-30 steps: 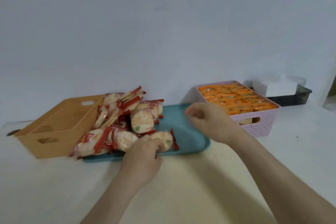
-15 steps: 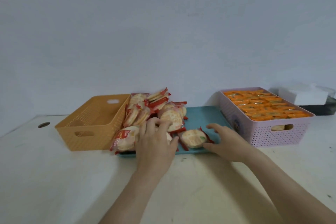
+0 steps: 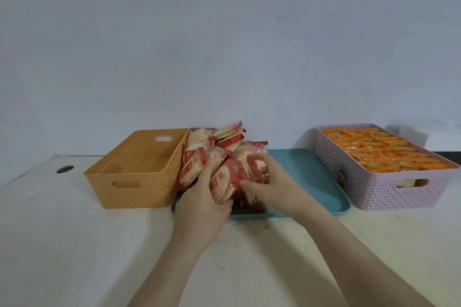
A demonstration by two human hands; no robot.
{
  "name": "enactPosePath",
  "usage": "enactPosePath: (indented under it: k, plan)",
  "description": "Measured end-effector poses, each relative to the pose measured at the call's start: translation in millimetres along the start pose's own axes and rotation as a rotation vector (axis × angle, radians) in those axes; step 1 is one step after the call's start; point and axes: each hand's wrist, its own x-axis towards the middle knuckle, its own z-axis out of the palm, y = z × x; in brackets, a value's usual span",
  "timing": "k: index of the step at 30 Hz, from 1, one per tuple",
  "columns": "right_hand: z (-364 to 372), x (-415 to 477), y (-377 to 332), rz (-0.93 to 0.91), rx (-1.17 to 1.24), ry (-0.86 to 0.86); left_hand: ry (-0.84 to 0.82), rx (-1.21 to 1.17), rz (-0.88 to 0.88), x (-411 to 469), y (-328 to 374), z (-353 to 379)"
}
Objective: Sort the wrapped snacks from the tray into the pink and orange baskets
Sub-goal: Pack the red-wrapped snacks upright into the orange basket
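Note:
A pile of red-wrapped round snacks [image 3: 224,147] sits on the left end of the teal tray [image 3: 306,172]. My left hand [image 3: 199,204] and my right hand [image 3: 272,182] clasp a bunch of these packets [image 3: 224,182] between them, fingers curled round it from both sides, just above the tray's near edge. The orange basket [image 3: 134,169] stands to the left of the tray with nothing seen inside. The pink basket [image 3: 374,182] stands to the right, filled with orange-wrapped snacks [image 3: 389,149].
A white box on a dark container [image 3: 444,142] stands behind the pink basket. A round hole [image 3: 65,169] is in the tabletop at far left. The pale table [image 3: 74,244] reaches toward me, and a plain wall lies behind.
My right hand has moved left from the tray's middle to the pile. Both hands have gathered the loose front packets into one bunch and raised it a little.

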Motion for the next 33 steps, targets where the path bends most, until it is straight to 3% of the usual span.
enactPosePath:
  k: [3,7,13,15,17,21,24,28,30,31,33]
  plan:
    - [5,0,7,-0.043,-0.218,-0.127,0.059,-0.116,-0.006,1,10,4]
    - [17,-6,14,-0.019,-0.352,0.149,0.178,-0.474,-0.150,5,7,-1]
    - [-25,-1,10,0.281,0.270,0.442,0.089,-0.905,-0.339,14,18,-8]
    - [-50,-4,12,0.351,0.575,0.362,-0.001,-1.096,-0.412,21,30,-1]
    - [-66,-11,15,0.355,0.705,0.191,-0.112,-1.202,-0.443,27,45,13]
    - [-70,-11,27,0.388,0.772,0.097,-0.292,-1.144,-0.402,26,66,47]
    - [-62,-8,22,0.421,0.854,-0.027,-0.333,-1.095,-0.404,25,71,61]
    - [-47,-7,17,0.334,0.835,0.070,-0.401,-0.720,-0.270,21,78,50]
    - [-43,-8,15,0.358,0.923,0.103,-0.307,-0.592,-0.138,27,75,28]
    - [-40,-5,11,0.388,0.972,0.094,-0.163,-0.473,-0.081,34,65,11]
    - [-36,-4,3,0.448,1.021,0.067,0.084,-0.066,-0.006,50,37,-24]
